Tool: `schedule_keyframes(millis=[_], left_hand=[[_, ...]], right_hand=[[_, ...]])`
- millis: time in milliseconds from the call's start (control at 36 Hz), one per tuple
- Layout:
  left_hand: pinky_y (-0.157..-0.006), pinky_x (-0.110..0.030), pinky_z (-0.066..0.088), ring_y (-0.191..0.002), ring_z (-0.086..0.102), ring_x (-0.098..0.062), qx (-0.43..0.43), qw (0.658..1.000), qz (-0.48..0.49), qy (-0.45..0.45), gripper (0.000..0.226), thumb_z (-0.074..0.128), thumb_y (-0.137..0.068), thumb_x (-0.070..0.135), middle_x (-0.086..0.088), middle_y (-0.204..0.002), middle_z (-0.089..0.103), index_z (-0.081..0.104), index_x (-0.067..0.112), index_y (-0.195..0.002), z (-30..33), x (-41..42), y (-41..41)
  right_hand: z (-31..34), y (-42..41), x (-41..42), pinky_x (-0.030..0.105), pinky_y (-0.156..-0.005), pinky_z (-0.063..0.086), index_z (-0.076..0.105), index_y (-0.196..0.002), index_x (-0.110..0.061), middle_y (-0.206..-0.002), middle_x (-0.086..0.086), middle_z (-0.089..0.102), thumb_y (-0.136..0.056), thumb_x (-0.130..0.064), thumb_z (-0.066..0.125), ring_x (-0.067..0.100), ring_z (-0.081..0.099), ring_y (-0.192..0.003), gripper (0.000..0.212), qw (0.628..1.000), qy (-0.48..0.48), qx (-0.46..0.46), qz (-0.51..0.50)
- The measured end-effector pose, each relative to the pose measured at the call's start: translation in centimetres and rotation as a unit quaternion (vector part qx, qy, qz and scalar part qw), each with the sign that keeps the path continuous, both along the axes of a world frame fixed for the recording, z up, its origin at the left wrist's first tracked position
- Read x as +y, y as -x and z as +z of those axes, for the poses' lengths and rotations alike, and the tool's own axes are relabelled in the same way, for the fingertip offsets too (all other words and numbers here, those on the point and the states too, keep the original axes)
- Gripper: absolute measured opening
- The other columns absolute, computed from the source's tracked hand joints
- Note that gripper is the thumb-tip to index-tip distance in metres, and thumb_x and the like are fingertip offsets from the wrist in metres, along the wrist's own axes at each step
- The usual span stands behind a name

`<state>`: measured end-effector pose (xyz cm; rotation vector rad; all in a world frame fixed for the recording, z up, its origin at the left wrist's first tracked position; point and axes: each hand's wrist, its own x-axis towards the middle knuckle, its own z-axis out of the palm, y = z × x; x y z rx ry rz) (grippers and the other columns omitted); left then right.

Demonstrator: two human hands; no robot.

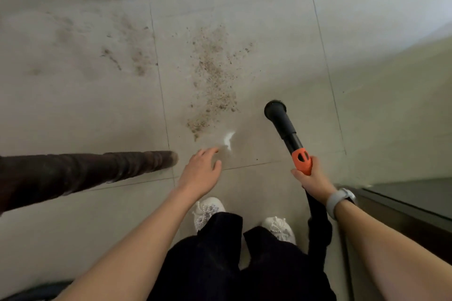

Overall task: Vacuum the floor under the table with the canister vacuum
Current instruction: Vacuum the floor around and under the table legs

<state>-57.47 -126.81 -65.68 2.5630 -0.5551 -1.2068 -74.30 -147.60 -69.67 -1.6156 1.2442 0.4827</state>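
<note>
1. Right grip [311, 178] is curled round the orange handle [302, 161] of the vacuum wand [283, 124], holding it firmly; left grip [199, 173] is spread and relaxed with nothing in it, reaching over the floor.
2. Wand's black nozzle [275, 107] sits low near the tiled floor [269, 32], just right of the main trail of brown grit [212, 80] and not yet on it.
3. Black hose [318, 225] runs back past the right leg (the canister itself is out of view).
4. A small white scrap [228, 138] lies just beyond the left fingertips.
5. To do this well, I'd swing the nozzle left onto the grit and draw slow, overlapping passes, then work toward the fainter dust patch [127, 44] between the counter legs [85, 171], steering clear of them.
</note>
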Motion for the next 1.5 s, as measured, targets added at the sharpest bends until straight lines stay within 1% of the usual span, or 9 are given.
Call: schedule_keyframes(millis=[222,389,611,667,889,1028,1139,1250,1500], left_hand=[[-0.108,-0.033,0.032,-0.131,0.041,-0.019,0.074,0.996,0.038,0.014,0.049,0.046,-0.097,0.024,-0.006,-0.144,0.043,0.035,0.016,-0.145,9.6,-1.5,2.3],[-0.107,-0.035,0.035,-0.129,0.044,-0.023,0.097,0.994,0.042,-0.003,0.050,0.047,-0.096,0.024,-0.008,-0.143,0.044,0.037,0.017,-0.144,14.5,-3.2,2.4],[-0.107,-0.038,0.037,-0.126,0.046,-0.020,0.138,0.987,0.078,0.020,0.052,0.052,-0.095,0.027,-0.005,-0.141,0.045,0.036,0.020,-0.144,20.3,-4.3,2.6],[-0.107,-0.041,0.038,-0.127,0.045,-0.020,0.153,0.983,0.094,0.028,0.056,0.054,-0.094,0.030,-0.004,-0.142,0.043,0.033,0.021,-0.145,21.4,-4.5,2.7],[-0.108,-0.039,0.038,-0.132,0.041,-0.019,0.199,0.962,0.182,0.046,0.078,0.065,-0.085,0.044,0.000,-0.148,0.037,0.025,0.024,-0.149,23.2,-7.2,4.2],[-0.111,-0.040,0.034,-0.135,0.037,-0.019,0.209,0.939,0.262,0.075,0.080,0.066,-0.086,0.041,-0.001,-0.149,0.036,0.022,0.019,-0.150,21.6,-9.4,5.6],[-0.105,-0.037,0.041,-0.122,0.051,-0.015,0.214,0.929,0.287,0.094,0.062,0.061,-0.089,0.042,0.005,-0.135,0.051,0.035,0.025,-0.142,20.7,-9.8,6.0],[-0.092,-0.036,0.048,-0.102,0.058,-0.013,0.178,0.931,0.303,0.102,0.030,0.056,-0.092,0.042,0.004,-0.115,0.057,0.044,0.030,-0.116,20.1,-10.2,5.3],[-0.069,-0.025,0.039,-0.086,0.057,-0.011,0.100,0.969,0.213,0.073,0.033,0.057,-0.086,0.053,0.004,-0.100,0.054,0.049,0.031,-0.109,19.1,-12.2,0.6]], right_hand=[[11.8,0.3,1.0,0.027,-0.057,0.033,0.035,-0.123,-0.005,-0.091,0.008,0.048,-0.093,-0.010,0.057,0.022,0.047,-0.079,0.037,0.999,0.000,-0.044,-0.019],[18.2,-1.9,0.1,0.006,-0.050,0.037,0.027,-0.117,-0.018,-0.082,-0.005,0.043,-0.096,-0.012,0.052,0.008,0.043,-0.068,0.034,0.997,-0.042,-0.068,0.006],[25.0,-7.2,-1.6,0.035,-0.072,0.047,0.031,-0.110,-0.019,-0.086,0.001,0.046,-0.096,-0.020,0.052,0.016,0.050,-0.073,0.025,0.989,-0.067,-0.128,-0.042],[26.0,-8.6,-1.7,0.032,-0.070,0.047,0.033,-0.110,-0.019,-0.084,0.000,0.047,-0.097,-0.022,0.051,0.015,0.050,-0.071,0.023,0.986,-0.072,-0.142,-0.052],[27.4,-10.8,-2.1,0.019,-0.059,0.044,0.036,-0.108,-0.016,-0.081,0.001,0.046,-0.098,-0.018,0.047,0.012,0.047,-0.065,0.015,0.975,-0.108,-0.193,-0.018],[26.5,-12.9,-3.6,0.036,-0.070,0.049,0.039,-0.108,-0.015,-0.081,0.006,0.049,-0.098,-0.023,0.048,0.020,0.052,-0.070,0.016,0.967,-0.147,-0.200,-0.048],[25.9,-15.6,-4.3,0.031,-0.066,0.050,0.040,-0.099,-0.019,-0.079,0.005,0.046,-0.099,-0.024,0.047,0.017,0.049,-0.068,0.009,0.960,-0.172,-0.211,-0.061],[25.6,-17.4,-4.7,0.032,-0.071,0.051,0.037,-0.110,-0.014,-0.085,0.005,0.046,-0.099,-0.027,0.048,0.016,0.049,-0.071,0.020,0.958,-0.184,-0.217,-0.043],[24.1,-19.8,-7.4,0.033,-0.069,0.054,0.041,-0.100,-0.018,-0.080,0.005,0.047,-0.098,-0.029,0.049,0.018,0.052,-0.064,0.014,0.942,-0.202,-0.216,-0.157]])
